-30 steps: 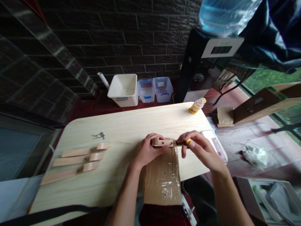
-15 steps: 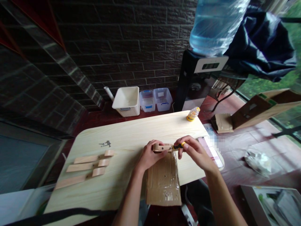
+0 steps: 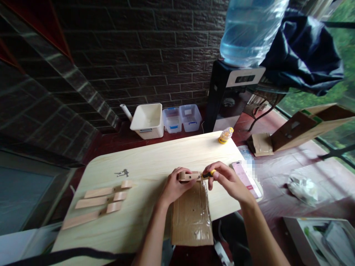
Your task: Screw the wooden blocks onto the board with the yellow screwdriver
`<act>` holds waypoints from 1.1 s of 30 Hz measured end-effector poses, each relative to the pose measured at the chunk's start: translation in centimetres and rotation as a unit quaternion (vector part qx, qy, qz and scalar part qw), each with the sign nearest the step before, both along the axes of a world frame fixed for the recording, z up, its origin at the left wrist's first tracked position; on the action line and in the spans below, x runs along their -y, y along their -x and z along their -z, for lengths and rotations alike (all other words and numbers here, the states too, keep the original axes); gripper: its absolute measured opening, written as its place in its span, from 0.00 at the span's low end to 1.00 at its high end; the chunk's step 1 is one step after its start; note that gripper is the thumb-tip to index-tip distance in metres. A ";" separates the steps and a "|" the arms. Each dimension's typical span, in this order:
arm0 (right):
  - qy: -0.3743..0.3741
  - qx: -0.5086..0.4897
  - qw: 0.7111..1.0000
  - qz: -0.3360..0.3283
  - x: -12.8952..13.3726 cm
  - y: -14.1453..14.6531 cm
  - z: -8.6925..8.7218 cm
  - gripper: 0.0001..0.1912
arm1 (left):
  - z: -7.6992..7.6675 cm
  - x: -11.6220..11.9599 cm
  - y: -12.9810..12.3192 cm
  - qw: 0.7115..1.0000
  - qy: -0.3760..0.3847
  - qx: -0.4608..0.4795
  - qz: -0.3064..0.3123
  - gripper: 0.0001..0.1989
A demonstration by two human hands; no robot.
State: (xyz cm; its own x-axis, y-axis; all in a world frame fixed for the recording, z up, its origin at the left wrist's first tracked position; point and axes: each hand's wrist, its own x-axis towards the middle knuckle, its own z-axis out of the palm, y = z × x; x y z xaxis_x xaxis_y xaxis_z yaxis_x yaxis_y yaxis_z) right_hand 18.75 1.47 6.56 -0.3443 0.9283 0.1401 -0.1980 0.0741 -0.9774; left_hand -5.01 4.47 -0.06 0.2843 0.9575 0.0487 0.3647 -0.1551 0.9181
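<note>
My left hand (image 3: 174,186) is closed around a small light-wood piece (image 3: 184,176) with a rounded end and dark holes, pressing it at the far end of a taped cardboard piece (image 3: 191,221). In the fingers of my right hand (image 3: 226,180) is a yellow-and-black screwdriver (image 3: 208,174). It lies nearly level, its tip end at the right part of the wood, by a dark screw or hole; the exact contact is too small to tell. Left of my hands, several screws (image 3: 122,172) lie in a small pile, and three wooden strips with curled ends (image 3: 93,203) rest side by side.
On the table (image 3: 144,159) stand a clear bottle with yellow parts (image 3: 226,135) at the far right corner and a phone (image 3: 245,179) along the right edge. Beyond it are a cream bin (image 3: 146,122), two clear boxes (image 3: 190,118) and a water dispenser (image 3: 231,96).
The view has shifted slightly. My right fingers have changed position a little on the screwdriver handle, while my left hand keeps its hold on the wooden piece.
</note>
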 end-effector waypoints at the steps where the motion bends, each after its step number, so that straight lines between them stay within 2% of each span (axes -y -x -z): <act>1: -0.001 0.001 1.000 -0.001 0.0 0.0 0.0 0.11 | 0.1 0.0 0.0 1.000 0.000 0.001 -0.001 0.15; 6: -0.003 -0.009 1.000 -0.010 0.0 0.1 -0.1 0.09 | 0.1 -0.1 0.1 1.000 0.003 0.010 0.012 0.14; 9: 0.016 0.013 0.999 -0.045 0.0 -0.2 -1.2 0.09 | -0.1 -0.2 0.2 1.000 -0.001 0.010 0.019 0.13; 12: 0.017 0.105 0.990 -0.092 -0.3 -0.6 -3.0 0.11 | -0.2 -0.3 0.2 1.000 -0.002 0.003 0.022 0.13; 14: -0.001 0.164 0.982 -0.096 -0.5 -0.7 -4.0 0.11 | -0.2 -0.4 0.3 1.000 0.001 -0.002 0.021 0.13; 17: -0.021 0.216 0.974 -0.061 -0.5 -0.6 -4.8 0.10 | -0.3 -0.4 0.3 1.000 0.003 -0.006 0.020 0.13; 20: -0.016 0.254 0.967 -0.032 0.0 -0.3 -5.1 0.13 | -0.3 -0.4 0.2 1.000 -0.001 -0.004 0.020 0.12; 26: -0.030 0.293 0.955 -0.023 0.6 -0.3 -5.8 0.15 | -0.2 -0.5 0.1 1.000 -0.003 0.000 0.014 0.11; 33: -0.010 0.277 0.961 -0.009 0.6 -0.5 -4.6 0.15 | -0.3 -0.5 0.2 1.000 -0.004 -0.003 0.015 0.11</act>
State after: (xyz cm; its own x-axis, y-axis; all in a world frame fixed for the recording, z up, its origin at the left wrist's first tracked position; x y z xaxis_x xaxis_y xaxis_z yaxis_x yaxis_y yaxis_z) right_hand 19.27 0.91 11.19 -0.3867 0.9207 -0.0520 0.3503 0.0945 -0.9319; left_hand -5.22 4.93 0.22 0.3140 0.9478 0.0550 0.3649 -0.1739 0.9147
